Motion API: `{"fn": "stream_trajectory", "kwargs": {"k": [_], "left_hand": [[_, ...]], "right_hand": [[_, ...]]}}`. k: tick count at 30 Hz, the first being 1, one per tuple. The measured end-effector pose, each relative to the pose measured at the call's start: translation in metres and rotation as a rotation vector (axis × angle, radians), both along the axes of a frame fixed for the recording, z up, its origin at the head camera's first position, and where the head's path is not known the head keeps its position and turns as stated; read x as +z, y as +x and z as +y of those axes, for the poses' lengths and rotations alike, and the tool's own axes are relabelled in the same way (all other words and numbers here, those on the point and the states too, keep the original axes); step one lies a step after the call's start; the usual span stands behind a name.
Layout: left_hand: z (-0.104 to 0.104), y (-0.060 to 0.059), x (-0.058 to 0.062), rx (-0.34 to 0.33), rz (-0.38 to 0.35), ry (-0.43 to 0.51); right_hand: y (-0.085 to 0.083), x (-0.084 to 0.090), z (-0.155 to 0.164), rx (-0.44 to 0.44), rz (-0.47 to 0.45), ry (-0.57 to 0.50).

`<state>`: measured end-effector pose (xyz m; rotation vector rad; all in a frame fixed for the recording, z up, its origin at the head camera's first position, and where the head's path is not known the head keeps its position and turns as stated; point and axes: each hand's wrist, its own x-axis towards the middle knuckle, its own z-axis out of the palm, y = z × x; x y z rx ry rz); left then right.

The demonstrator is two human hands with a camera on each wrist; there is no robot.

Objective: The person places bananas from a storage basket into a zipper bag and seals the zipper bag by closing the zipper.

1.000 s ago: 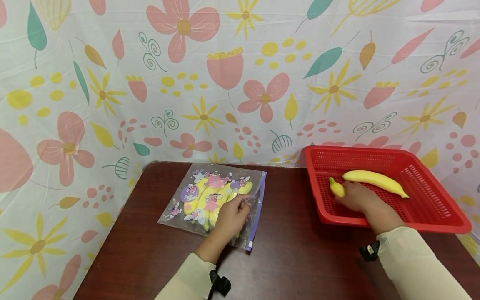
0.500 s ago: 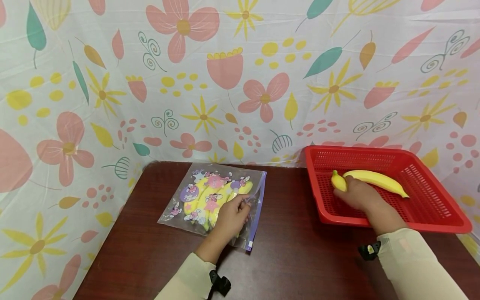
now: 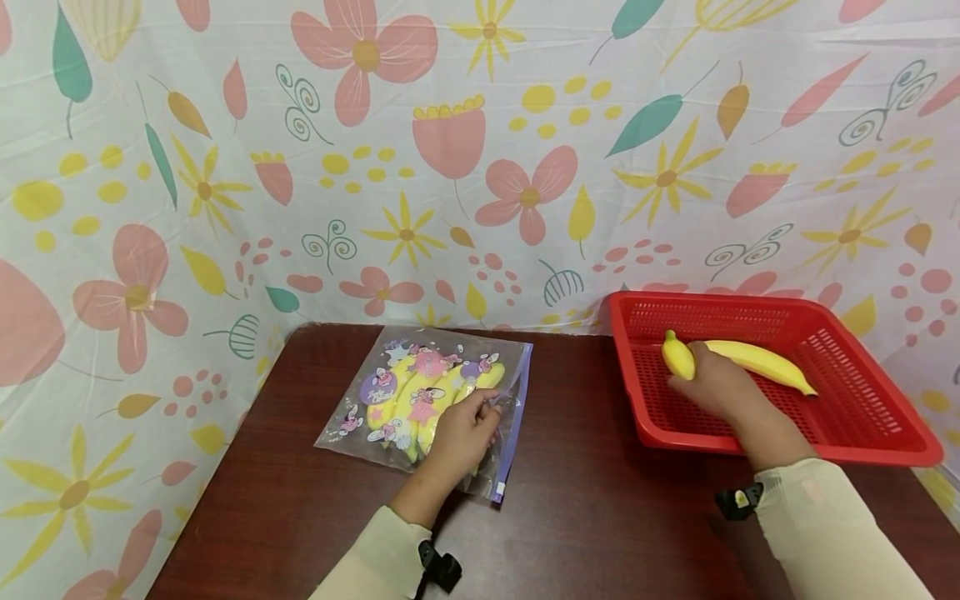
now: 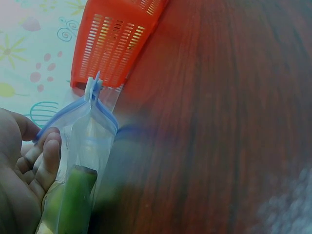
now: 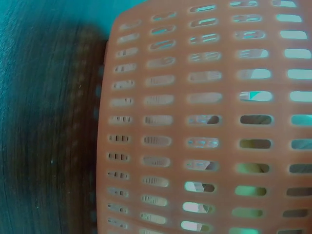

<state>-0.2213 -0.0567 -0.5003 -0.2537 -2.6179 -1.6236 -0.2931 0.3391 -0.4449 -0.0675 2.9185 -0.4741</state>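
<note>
A clear zip bag (image 3: 519,421) with a purple zip edge and printed stickers lies on the table, with several yellow bananas (image 3: 405,404) inside. My left hand (image 3: 461,429) pinches the bag's open edge; in the left wrist view thumb and finger meet on the blue-looking zip (image 4: 46,129), and a green banana stem end (image 4: 80,187) shows through the plastic. Inside the red basket (image 3: 637,417), my right hand (image 3: 712,383) grips a banana (image 3: 678,358), its stem end pointing away. Another banana (image 3: 765,365) lies behind that hand. The right wrist view shows only the slotted basket wall (image 5: 180,131), hiding the hand.
The dark wooden table (image 3: 577,500) runs between bag and basket. A flower-print cloth (image 3: 525,275) hangs behind the table and along its left side. The basket's front rim (image 3: 825,454) stands up beneath my right forearm.
The banana in my right hand has risen and tipped its stem end away from me, the hand shifting slightly upward. My left hand and the bag look unchanged.
</note>
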Motion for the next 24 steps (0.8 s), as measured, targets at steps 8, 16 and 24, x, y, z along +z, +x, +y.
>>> {"fn": "stream_trajectory", "kwargs": {"k": [8,16,24], "left_hand": [[0.0,0.0,0.0,0.006,0.015,-0.005],[0.001,0.001,-0.001,0.005,0.02,0.001],[0.0,0.0,0.0,0.005,0.012,-0.033]], "right_hand": [[0.004,0.01,-0.001,-0.046,-0.002,-0.038],[0.008,0.017,-0.003,-0.093,0.112,-0.096],[0.014,0.022,-0.007,-0.142,0.205,-0.15]]}}
